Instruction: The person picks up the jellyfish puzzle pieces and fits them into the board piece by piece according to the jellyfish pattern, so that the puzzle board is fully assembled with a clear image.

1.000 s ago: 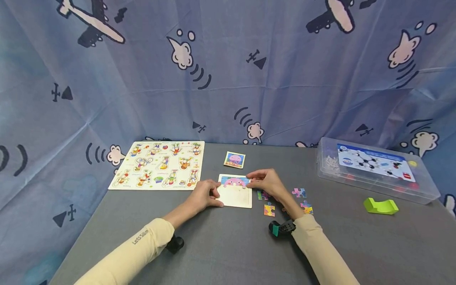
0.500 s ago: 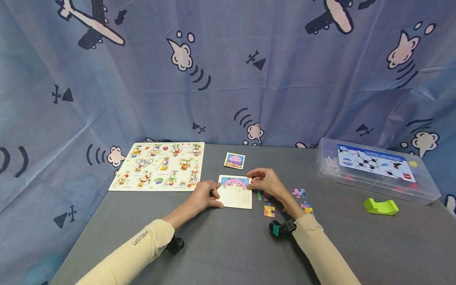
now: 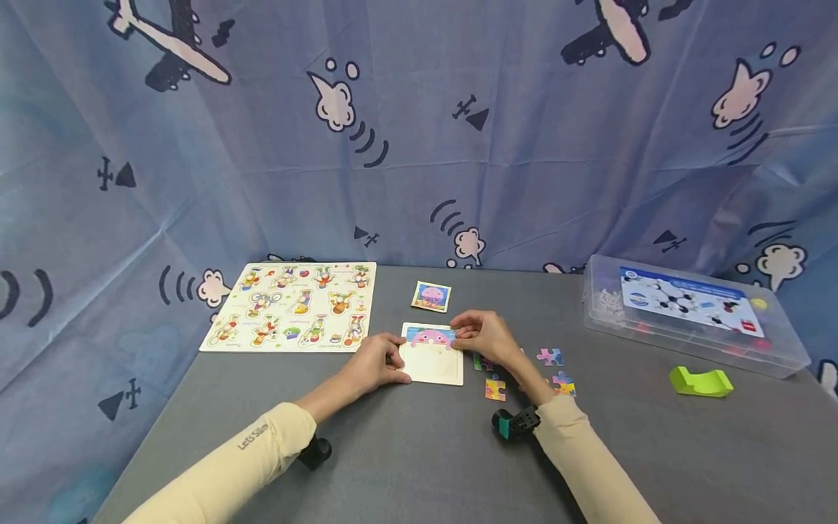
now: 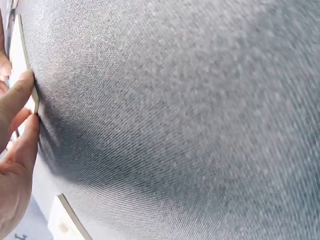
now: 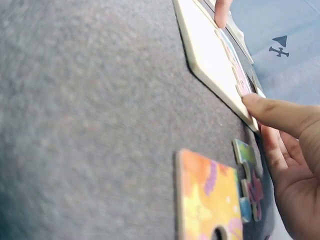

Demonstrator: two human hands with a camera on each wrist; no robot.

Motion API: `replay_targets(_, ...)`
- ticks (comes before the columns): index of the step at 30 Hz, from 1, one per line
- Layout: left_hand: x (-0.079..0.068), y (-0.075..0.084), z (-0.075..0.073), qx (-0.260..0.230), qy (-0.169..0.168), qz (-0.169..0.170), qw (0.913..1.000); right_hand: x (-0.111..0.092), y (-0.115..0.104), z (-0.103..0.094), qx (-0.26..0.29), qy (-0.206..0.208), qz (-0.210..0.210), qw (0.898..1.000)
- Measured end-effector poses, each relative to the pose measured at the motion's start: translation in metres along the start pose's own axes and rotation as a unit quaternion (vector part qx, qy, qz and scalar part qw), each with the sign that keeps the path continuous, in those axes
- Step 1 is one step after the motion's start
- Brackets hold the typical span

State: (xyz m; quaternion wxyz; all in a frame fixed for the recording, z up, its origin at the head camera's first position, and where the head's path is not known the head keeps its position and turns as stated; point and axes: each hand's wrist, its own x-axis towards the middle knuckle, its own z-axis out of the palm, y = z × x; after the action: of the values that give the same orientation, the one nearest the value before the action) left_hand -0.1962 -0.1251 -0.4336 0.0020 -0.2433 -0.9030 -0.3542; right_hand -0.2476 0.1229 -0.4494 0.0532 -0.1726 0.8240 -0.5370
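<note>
A small pale wooden puzzle board (image 3: 431,370) lies on the grey table, its far strip filled with pieces showing a pink creature (image 3: 430,336) on blue. My left hand (image 3: 376,362) grips the board's left edge, and the left wrist view shows its thumb and finger on the board's rim (image 4: 35,102). At the far right corner, my right hand (image 3: 487,338) pinches a puzzle piece (image 5: 244,86) in the top row, thumb on its near edge. Loose pieces lie by the right forearm, among them an orange-yellow piece (image 3: 495,390) and a pink-blue piece (image 3: 550,356); some are partly hidden.
Behind the board lies a small picture card (image 3: 431,296) with a pink jellyfish. A large board of cartoon figures (image 3: 291,309) sits at the left. Toward the right are a clear plastic case (image 3: 694,309) and a green curved block (image 3: 701,380). A blue curtain (image 3: 419,145) hangs behind.
The right hand's fingers have shifted slightly left over the top-right piece. The left hand keeps its hold on the board, which stays in place.
</note>
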Motion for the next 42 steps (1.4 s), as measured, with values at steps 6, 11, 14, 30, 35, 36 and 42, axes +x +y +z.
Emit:
replay_targets(6, 0.0, 0.002, 0.0, 0.011, -0.021, -0.008, 0.9997, -0.005, 0.003, -0.011, 0.049, -0.02, 0.003, 0.999)
replay_targets(11, -0.001, 0.001, -0.001, 0.005, -0.014, -0.01, 0.9998, -0.012, 0.001, -0.026, 0.086, -0.024, 0.015, 0.996)
replay_targets(14, -0.002, -0.001, -0.002, 0.003, -0.01, -0.016, 0.9998, -0.017, 0.002, -0.034, 0.093, -0.037, 0.022, 0.995)
replay_targets(30, 0.0, -0.001, -0.005, 0.009, -0.015, -0.017, 0.9997, -0.051, 0.01, -0.051, 0.004, -0.081, 0.013, 0.997)
replay_targets(35, 0.001, -0.001, -0.006, 0.006, -0.018, -0.02, 0.9996, -0.052, 0.009, -0.05, -0.061, -0.081, 0.003, 0.995)
replay_targets(36, 0.002, -0.002, -0.006, 0.005, -0.017, -0.019, 0.9996, -0.052, 0.01, -0.05, -0.072, -0.08, 0.0, 0.994)
replay_targets(42, 0.001, -0.004, -0.004, -0.006, -0.011, -0.02, 0.9997, -0.05, 0.009, -0.048, -0.106, -0.073, -0.018, 0.991)
